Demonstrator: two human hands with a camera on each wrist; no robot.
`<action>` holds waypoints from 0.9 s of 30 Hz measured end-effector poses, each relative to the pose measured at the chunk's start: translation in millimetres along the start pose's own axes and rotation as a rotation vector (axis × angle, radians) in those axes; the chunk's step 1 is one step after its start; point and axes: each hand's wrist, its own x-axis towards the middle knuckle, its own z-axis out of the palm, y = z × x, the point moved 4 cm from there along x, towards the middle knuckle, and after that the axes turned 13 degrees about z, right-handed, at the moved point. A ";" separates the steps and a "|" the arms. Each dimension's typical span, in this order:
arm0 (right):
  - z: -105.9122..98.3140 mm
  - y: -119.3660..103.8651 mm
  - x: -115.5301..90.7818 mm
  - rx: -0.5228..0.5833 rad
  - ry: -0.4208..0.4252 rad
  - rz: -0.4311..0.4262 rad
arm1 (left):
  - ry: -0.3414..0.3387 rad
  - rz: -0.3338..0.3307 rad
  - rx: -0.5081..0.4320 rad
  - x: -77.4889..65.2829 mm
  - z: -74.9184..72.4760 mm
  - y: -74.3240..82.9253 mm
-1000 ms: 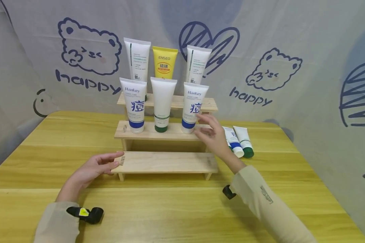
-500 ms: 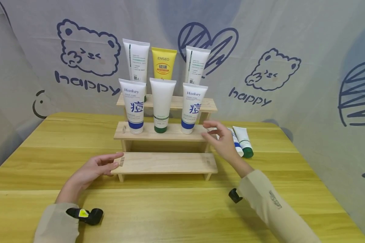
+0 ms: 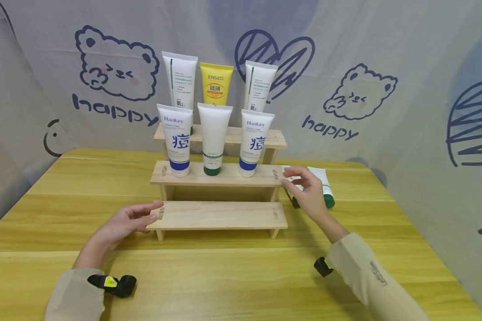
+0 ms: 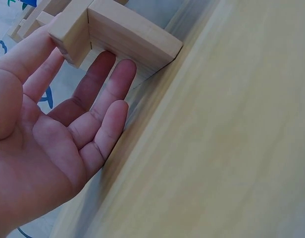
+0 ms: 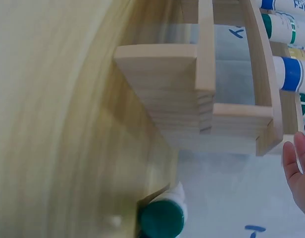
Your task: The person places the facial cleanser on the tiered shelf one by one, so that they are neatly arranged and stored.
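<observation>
My left hand [image 3: 124, 223] is at the left end of the stepped wooden stand [image 3: 217, 216]. Its thumb and index finger rest on the lowest board's end, with the other fingers relaxed beside the leg in the left wrist view. Just right of the middle board, my right hand [image 3: 307, 194] has loosely bent fingers and holds nothing. It overlaps the lying squeeze tubes, partly hiding them; one white tube with a green cap [image 3: 327, 194] shows behind it. On the middle board stand two blue-banded white tubes, left [image 3: 177, 142] and right [image 3: 255, 145], flanking a green-capped one [image 3: 213, 142].
The top board carries a yellow tube [image 3: 216, 84] between two white ones, left [image 3: 181, 80] and right [image 3: 260, 84]. A printed cloth [image 3: 345, 35] hangs behind the wooden table [image 3: 209, 285].
My right hand has drawn away from the right blue-banded tube, moving right and slightly down over the lying tubes. That tube stays standing. My left hand keeps its place at the stand.
</observation>
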 end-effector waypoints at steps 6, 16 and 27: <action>-16.9 18.4 -6.4 0.069 0.040 0.046 | -0.006 0.004 0.000 0.1 0.3 -0.4; -44.4 31.0 -13.4 0.043 0.104 0.168 | -0.014 0.005 0.007 0.5 -0.5 -2.2; -81.2 71.1 -14.5 -0.050 0.164 0.255 | -0.020 0.007 0.004 -0.3 -0.2 -0.8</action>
